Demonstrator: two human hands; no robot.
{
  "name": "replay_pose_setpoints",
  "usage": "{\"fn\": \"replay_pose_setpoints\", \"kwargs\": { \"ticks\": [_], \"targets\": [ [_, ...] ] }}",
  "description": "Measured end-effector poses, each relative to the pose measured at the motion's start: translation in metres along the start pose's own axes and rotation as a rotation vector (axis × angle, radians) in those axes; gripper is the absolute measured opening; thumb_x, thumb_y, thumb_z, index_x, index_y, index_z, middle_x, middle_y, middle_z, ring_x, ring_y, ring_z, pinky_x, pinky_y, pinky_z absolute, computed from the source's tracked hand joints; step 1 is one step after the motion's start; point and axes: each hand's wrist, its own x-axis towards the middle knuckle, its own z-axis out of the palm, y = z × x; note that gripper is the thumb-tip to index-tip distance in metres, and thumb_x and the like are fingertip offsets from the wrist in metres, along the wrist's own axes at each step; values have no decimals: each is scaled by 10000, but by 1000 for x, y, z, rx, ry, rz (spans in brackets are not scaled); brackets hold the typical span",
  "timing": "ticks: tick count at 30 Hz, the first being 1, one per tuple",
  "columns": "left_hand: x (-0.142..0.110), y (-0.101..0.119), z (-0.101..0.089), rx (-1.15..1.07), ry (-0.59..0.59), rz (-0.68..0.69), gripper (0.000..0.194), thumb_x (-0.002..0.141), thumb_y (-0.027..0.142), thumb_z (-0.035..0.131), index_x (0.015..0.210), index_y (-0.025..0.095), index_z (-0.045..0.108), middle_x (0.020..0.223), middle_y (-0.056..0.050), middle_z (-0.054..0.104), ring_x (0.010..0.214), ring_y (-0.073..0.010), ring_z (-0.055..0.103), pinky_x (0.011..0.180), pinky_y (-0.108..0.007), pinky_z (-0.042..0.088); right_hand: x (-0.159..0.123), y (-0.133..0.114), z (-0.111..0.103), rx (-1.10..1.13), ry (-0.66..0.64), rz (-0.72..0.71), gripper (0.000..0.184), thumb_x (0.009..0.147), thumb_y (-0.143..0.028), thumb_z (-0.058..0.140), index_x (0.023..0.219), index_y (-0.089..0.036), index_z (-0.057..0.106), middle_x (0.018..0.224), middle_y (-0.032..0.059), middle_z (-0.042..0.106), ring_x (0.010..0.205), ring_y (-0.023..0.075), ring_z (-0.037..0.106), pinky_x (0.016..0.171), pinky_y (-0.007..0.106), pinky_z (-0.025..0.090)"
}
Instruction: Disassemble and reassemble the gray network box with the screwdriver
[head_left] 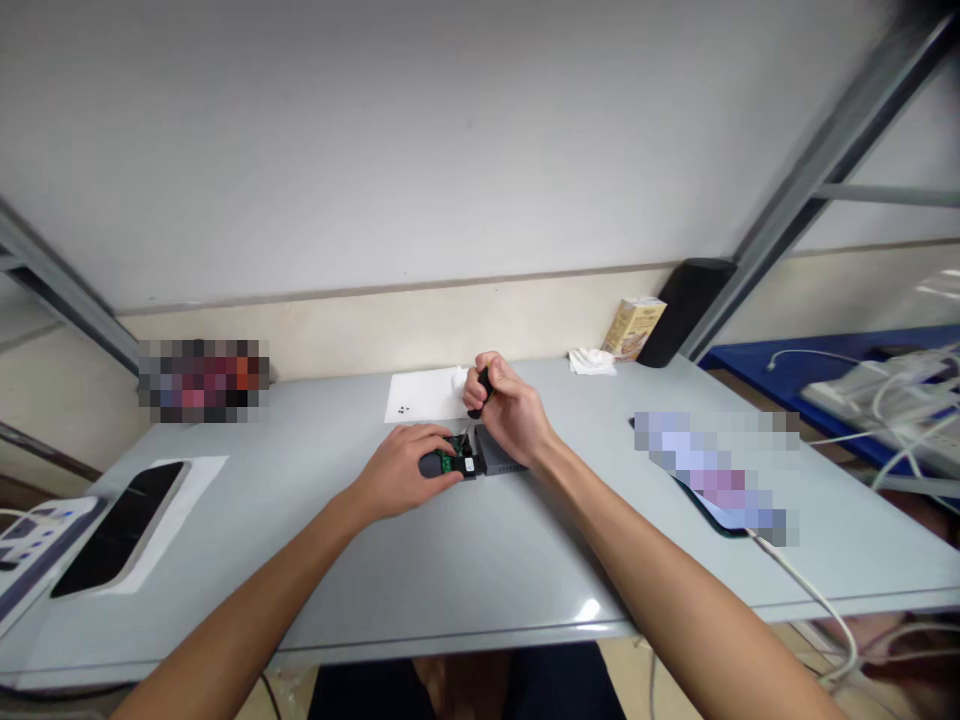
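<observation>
My left hand (405,468) is closed round a dark electronic device (469,465) with a green circuit board, steadying it on the table. In my right hand (514,405) is a screwdriver (481,392) with a black handle, its thin shaft slanting down to the board. The tip's exact contact point is too small to make out. A dark grey casing with slots (499,458) lies against the device's right side, partly hidden under my right hand. Behind the device, several tiny dark pieces (403,410) rest on a white sheet of paper (424,390).
On the grey table (420,590), a black phone (124,525) lies at left and a blurred-out phone with a cable (705,475) at right. Along the back right are crumpled tissue (592,361), a yellow carton (634,328) and a black cylinder (686,310). Metal posts flank the table.
</observation>
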Motion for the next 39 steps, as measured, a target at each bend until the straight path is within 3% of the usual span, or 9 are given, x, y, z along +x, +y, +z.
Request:
{"fn": "replay_pose_setpoints", "kwargs": {
  "ticks": [5,12,24,39],
  "targets": [
    [0,1,0,11,-4,-11,183,871,378,803,998,260,745,1273,-42,751,1172,-280,705,1046,-460,534,-4,-6,6,-145,-91,50,275,927,-486,700,890,-221,637,837,26,579,769,176,538,751,316,435],
    [1,2,-1,-20,-21,-54,216,860,392,806,978,250,695,1193,-32,775,1165,-288,703,1034,-471,518,-14,0,11,-77,-206,149,457,1009,-583,505,775,-209,624,655,0,425,603,151,364,618,296,347],
    [0,4,-2,-24,-39,-103,293,850,399,806,1034,244,640,1153,-40,763,1118,-291,698,996,-466,513,-11,-1,11,-1,-91,106,492,1052,-555,392,750,-214,578,659,-3,357,597,152,308,593,276,365],
    [-2,3,0,-27,-3,-49,198,920,350,724,1074,253,648,1209,-53,753,1162,-278,690,1049,-496,502,-10,-2,9,24,-125,108,477,1060,-509,418,764,-193,619,662,4,401,614,146,326,620,265,339]
  ]
}}
